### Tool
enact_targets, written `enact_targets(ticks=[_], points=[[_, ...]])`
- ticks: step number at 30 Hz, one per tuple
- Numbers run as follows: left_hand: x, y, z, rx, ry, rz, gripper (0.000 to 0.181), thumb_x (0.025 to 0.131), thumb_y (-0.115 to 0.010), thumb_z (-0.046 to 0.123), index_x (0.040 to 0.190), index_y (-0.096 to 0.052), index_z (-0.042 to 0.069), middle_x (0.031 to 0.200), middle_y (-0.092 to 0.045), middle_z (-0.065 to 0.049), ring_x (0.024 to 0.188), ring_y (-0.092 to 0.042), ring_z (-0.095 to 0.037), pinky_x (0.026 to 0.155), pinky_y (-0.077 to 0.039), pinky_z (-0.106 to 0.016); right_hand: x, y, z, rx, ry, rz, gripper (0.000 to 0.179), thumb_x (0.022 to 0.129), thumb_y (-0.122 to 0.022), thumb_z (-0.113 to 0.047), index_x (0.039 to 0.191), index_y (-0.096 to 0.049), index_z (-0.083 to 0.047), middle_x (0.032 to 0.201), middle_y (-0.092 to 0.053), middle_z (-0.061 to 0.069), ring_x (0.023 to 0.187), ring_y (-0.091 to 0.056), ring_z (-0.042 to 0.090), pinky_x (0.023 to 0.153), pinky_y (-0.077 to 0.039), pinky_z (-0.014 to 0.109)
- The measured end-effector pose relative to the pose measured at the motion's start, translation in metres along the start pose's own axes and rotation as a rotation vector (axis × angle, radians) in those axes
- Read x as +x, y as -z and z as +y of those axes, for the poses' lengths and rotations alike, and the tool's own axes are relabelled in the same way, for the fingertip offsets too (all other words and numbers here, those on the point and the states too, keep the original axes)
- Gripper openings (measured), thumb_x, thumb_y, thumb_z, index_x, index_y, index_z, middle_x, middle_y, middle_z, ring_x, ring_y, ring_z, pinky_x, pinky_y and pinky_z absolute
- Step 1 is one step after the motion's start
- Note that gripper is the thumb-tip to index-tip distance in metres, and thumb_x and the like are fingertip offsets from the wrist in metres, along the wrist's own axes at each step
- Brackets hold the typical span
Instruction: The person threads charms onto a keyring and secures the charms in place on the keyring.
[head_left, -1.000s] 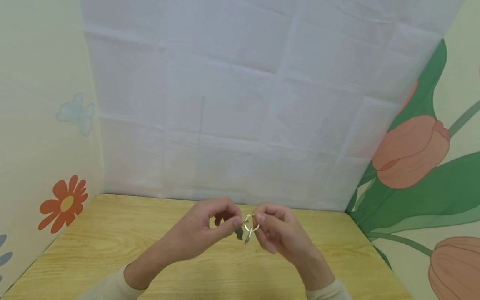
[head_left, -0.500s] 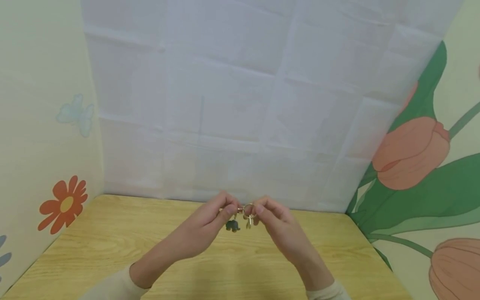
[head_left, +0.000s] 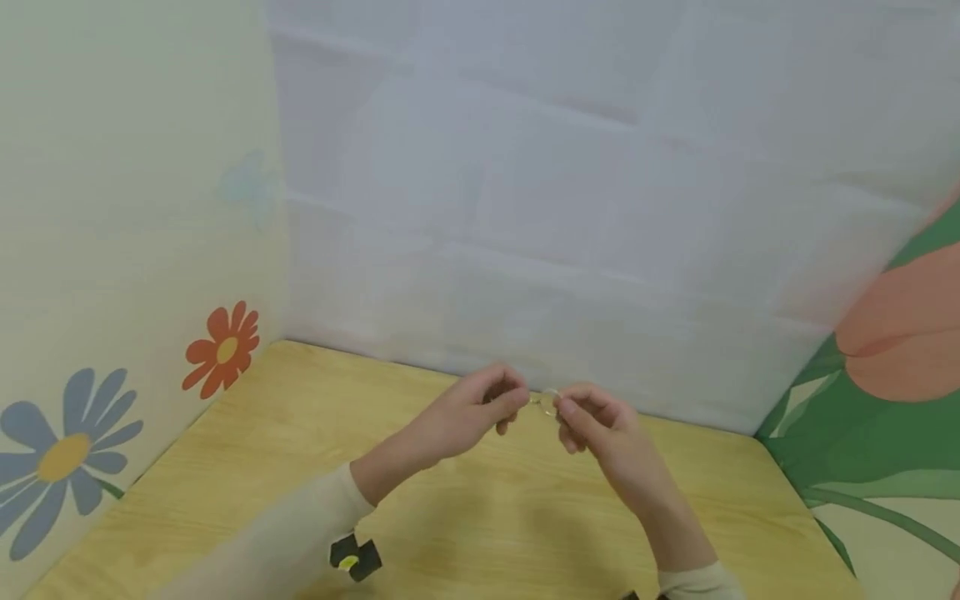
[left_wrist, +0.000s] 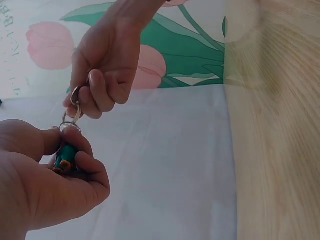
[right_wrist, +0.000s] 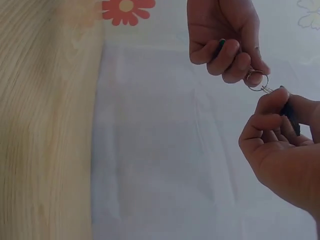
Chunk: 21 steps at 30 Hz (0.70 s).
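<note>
A thin metal key ring spans the gap between my two hands, high over the wooden table. My left hand pinches one side of it between thumb and forefinger. In the left wrist view, a green charm with orange bits sits within that hand's curled fingers. The right hand pinches the opposite side with thumb and forefinger. A dark blue, flat piece shows inside the right hand in the right wrist view; its kind cannot be told.
Under the hands lies the wood-grain table. A creased white sheet hangs behind it. Flower-printed walls flank both sides. A black patch with a yellow spot shows by the left sleeve.
The head view has turned left, so the scene sits further right. The dark elephant charm that hung below my left hand half a second ago no longer shows in the head view.
</note>
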<state>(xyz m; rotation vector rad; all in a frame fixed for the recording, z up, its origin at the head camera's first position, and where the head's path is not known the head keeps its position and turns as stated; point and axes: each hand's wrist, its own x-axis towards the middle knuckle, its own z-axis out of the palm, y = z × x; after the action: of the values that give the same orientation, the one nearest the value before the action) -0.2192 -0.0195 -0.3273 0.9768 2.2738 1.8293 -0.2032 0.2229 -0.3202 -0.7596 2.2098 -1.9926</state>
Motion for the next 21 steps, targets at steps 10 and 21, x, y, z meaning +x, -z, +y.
enact_targets(ticks=[10, 21], points=[[0.018, 0.016, -0.053, 0.048, 0.161, -0.015, 0.018, 0.105, -0.062, 0.021, 0.119, -0.065, 0.010, 0.105, -0.067, -0.005, 0.088, -0.068, -0.024, 0.084, -0.052, -0.046, 0.024, 0.024, 0.055, -0.244, -0.138, 0.088, 0.026, 0.099, -0.071, -0.025, 0.118, -0.070, -0.007, 0.095, -0.067, 0.014, 0.073, -0.057, 0.021, 0.067, -0.050, 0.033], [0.022, 0.009, -0.105, 0.231, 0.363, -0.045, 0.016, 0.097, -0.067, 0.005, 0.112, -0.068, 0.000, 0.095, -0.064, -0.005, 0.082, -0.066, -0.020, 0.070, -0.054, -0.035, 0.031, 0.033, 0.112, -0.414, -0.272, 0.018, 0.008, 0.095, -0.073, -0.007, 0.099, -0.073, -0.001, 0.078, -0.068, 0.015, 0.066, -0.062, 0.023, 0.060, -0.051, 0.036]])
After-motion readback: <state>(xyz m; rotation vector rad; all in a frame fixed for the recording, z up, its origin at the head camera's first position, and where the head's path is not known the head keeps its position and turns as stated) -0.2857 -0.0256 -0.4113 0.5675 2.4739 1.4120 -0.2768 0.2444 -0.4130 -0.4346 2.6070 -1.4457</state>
